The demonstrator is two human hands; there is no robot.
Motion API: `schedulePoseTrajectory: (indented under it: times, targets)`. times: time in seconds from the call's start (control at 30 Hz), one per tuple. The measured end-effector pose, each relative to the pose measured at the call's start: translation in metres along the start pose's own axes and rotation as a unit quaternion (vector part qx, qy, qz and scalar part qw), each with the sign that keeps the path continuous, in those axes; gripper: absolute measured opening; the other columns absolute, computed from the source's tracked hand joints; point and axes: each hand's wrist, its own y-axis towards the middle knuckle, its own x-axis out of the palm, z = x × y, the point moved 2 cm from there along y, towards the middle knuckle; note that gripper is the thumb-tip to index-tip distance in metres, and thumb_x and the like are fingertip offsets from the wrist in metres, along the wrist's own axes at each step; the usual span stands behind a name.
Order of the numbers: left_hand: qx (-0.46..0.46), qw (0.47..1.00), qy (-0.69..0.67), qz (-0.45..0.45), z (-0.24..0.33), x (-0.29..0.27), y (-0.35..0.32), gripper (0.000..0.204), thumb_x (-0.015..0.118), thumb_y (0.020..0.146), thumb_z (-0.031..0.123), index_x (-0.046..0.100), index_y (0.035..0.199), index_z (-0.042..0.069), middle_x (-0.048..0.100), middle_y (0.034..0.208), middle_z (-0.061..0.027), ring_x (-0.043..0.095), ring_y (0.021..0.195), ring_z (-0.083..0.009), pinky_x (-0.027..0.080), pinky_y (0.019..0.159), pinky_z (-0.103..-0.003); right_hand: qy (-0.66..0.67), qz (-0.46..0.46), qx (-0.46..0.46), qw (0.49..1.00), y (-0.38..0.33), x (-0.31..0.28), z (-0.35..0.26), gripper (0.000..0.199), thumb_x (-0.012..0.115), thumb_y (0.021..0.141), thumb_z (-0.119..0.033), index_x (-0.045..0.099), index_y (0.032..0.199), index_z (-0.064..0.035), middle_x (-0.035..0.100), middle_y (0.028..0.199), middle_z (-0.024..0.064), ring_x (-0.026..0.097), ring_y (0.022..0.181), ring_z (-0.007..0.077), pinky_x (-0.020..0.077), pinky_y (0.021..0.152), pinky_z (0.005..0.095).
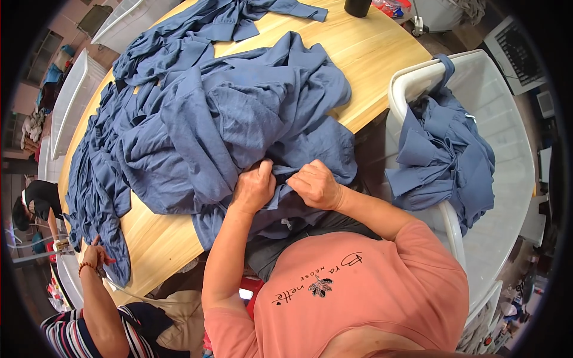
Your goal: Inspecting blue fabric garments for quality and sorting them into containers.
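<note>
A large heap of blue cloth garments (179, 143) covers much of the wooden table in front of me. At its near edge my left hand (255, 186) is closed on a blue garment (280, 216), part of which hangs over the table edge toward my lap. Just right of it, my right hand (315, 185) also pinches the same garment, its fingers curled in. A small dark gap shows between the two hands. What exactly lies under the fingertips is hidden.
To my right a white plastic bin (507, 149) has blue garments (444, 161) draped over its rim. Bare wood of the table (382, 53) shows at the far right, near a black cylinder (357, 7). A co-worker's hand (95, 253) touches the cloth at left; another person (42, 200) stands beyond.
</note>
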Motion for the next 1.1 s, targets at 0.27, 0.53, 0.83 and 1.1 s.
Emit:
schedulePoseTrajectory:
  times: [0.27, 0.53, 0.83, 1.1]
  targets:
    - [-0.093, 0.969, -0.228, -0.008, 0.019, -0.023, 0.013, 0.005, 0.058, 0.081, 0.003, 0.061, 0.084, 0.000, 0.054, 0.060, -0.0120, 0.055, 0.052, -0.0182, 0.042, 0.051, -0.031, -0.001, 0.018, -0.003, 1.000, 0.014, -0.010, 0.005, 0.010, 0.059, 0.069, -0.009, 0.058, 0.079, -0.0077, 0.046, 0.064, -0.0001, 0.046, 0.058, 0.0176, 0.0325, 0.054, 0.0309]
    - [-0.244, 0.869, -0.431, -0.006, 0.030, -0.029, 0.020, 0.007, 0.062, 0.082, 0.002, 0.063, 0.084, -0.004, 0.056, 0.067, 0.0019, 0.049, 0.062, -0.0052, 0.040, 0.056, -0.022, 0.059, 0.065, -0.029, 0.996, 0.035, -0.038, 0.003, 0.019, 0.061, 0.067, -0.005, 0.062, 0.086, -0.0054, 0.059, 0.079, 0.0026, 0.051, 0.059, 0.0179, 0.0353, 0.051, 0.0305]
    - [-0.288, 0.818, -0.491, -0.078, 0.026, -0.033, 0.005, 0.007, 0.061, 0.078, -0.007, 0.064, 0.079, 0.000, 0.055, 0.068, 0.0058, 0.045, 0.061, -0.0007, 0.033, 0.053, -0.017, 0.065, 0.066, -0.010, 0.996, 0.028, -0.036, -0.001, 0.019, 0.060, 0.067, -0.003, 0.062, 0.086, -0.0045, 0.059, 0.078, 0.0036, 0.052, 0.059, 0.0187, 0.0386, 0.052, 0.0303]
    - [-0.317, 0.814, -0.482, -0.068, 0.030, -0.023, 0.002, 0.008, 0.065, 0.078, 0.004, 0.062, 0.075, -0.002, 0.054, 0.065, 0.0037, 0.044, 0.058, -0.0034, 0.036, 0.051, -0.022, 0.054, -0.030, -0.062, 0.996, 0.032, -0.043, -0.012, 0.014, 0.058, 0.068, -0.011, 0.059, 0.081, -0.0082, 0.054, 0.074, 0.0012, 0.051, 0.060, 0.0168, 0.0374, 0.054, 0.0303]
